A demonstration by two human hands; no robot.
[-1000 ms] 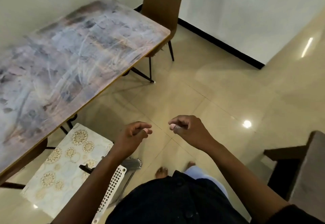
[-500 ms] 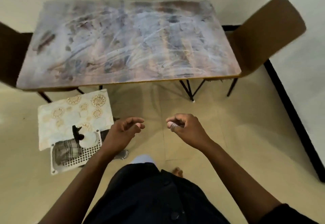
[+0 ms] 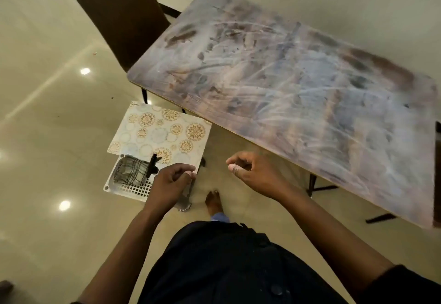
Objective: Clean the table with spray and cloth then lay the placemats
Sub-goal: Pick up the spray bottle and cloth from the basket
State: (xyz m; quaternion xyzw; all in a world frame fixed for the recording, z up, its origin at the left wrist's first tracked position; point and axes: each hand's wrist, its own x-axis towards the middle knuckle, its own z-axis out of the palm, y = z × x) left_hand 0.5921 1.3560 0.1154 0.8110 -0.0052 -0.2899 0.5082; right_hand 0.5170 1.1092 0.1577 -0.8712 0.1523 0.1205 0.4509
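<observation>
Right, desk [image 3: 298,84] first: we see a rectangular top with rounded corners and a thin tan edge band, its surface a mottled grey-brown print covered in pale streaks and dark smudges. It sits on thin black metal legs. Nothing we can read on it.

Placemats [image 3: 162,132] sit just beside the desk's near edge, lower than the top, on some low support we can't make out. They're flat, rectangular and glossy, off-white with gold floral medallions and pale blue rings.

Touching their near edge we see a white plastic basket [image 3: 133,188] with a square-grid lattice wall. Inside it lies a cloth [image 3: 130,172], grey with dark check lines, crumpled. A spray bottle [image 3: 152,164] stands in the basket; only its black trigger head is clear.

Left hand [image 3: 170,184] hovers over the basket's right end, fingers loosely curled, gripping nothing. Right hand [image 3: 253,175] is in the air near the desk's front edge, fingers loosely curled, thumb toward the index, also empty.

A dark brown chair [image 3: 119,17] with a smooth curved back sits at the desk's far-left end. The floor [image 3: 47,112] is glossy cream tile with light-spot reflections. One bare foot [image 3: 213,202] is on the tile.
</observation>
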